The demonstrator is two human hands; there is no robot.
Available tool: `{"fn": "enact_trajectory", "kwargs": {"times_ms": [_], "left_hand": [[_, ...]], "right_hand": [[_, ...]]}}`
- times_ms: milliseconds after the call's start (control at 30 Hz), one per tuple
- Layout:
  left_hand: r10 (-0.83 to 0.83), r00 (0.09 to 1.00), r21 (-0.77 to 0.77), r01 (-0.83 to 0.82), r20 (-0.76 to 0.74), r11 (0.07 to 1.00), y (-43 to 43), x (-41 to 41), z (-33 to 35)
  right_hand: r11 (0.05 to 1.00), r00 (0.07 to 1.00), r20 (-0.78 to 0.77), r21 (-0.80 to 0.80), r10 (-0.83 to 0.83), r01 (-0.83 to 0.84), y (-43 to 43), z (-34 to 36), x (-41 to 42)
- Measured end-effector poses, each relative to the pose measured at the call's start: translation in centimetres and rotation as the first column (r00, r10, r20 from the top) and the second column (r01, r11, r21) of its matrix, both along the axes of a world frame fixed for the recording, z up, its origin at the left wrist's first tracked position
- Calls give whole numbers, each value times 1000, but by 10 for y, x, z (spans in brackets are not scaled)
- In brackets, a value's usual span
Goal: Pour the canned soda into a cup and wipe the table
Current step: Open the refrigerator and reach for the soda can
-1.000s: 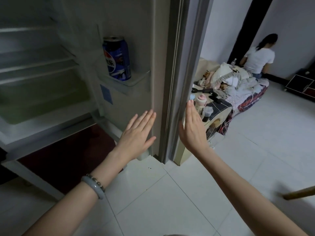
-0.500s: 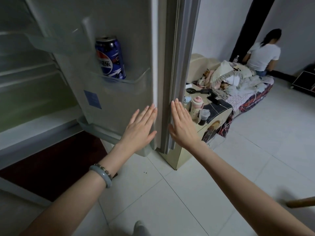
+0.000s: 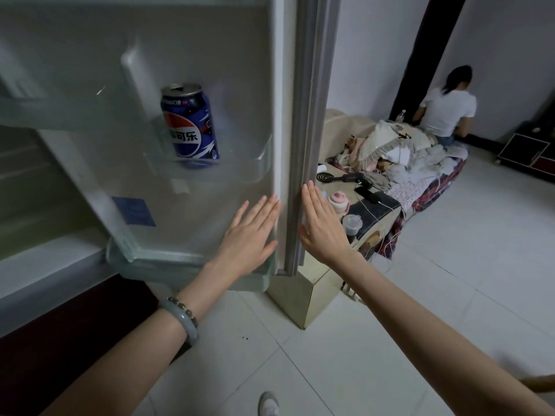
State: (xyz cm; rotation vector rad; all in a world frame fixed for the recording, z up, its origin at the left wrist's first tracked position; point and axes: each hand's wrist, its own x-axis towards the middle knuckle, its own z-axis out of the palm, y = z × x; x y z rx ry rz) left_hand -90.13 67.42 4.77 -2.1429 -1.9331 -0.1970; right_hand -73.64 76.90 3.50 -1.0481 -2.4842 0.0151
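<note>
Shoe: a pale toe pokes in at the bottom edge, on the white tiled floor.
Bracelet: a grey-green bangle with a string of beads sits on the left wrist.
Left hand: the left hand lies flat on the inner face of the fridge door, low down and close to its edge; fingers straight and released, grasping nothing.
Right hand: the right hand is just across that edge, palm toward the door's outer side; fingers straight, together, pointing up, released. I cannot tell whether it touches the door.
Door: it stands open and both hands flank its free edge.
Can: the blue can stands upright in a clear door shelf, above and to the left of the left hand, well apart from both hands.
Worktop: beyond the door a low worktop carries a dark-filled cup, a pink pot, a phone on a cable and a black brush.
Pile: behind it is a heap of clothes and bedding.
Person: farthest off, someone in a white top sits facing away by the wall.
</note>
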Motion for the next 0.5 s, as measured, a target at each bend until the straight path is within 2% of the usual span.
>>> {"fn": "enact_trajectory", "kwargs": {"times_ms": [400,500], "left_hand": [[-9,999,-25,8,-35,1000,89,-25,-5],[-54,996,37,57,-67,998,97,-34,-16]], "right_hand": [[999,999,-2,-27,37,-37,81,-4,-27],[998,998,-35,0,57,-57,89,-12,-29]]}}
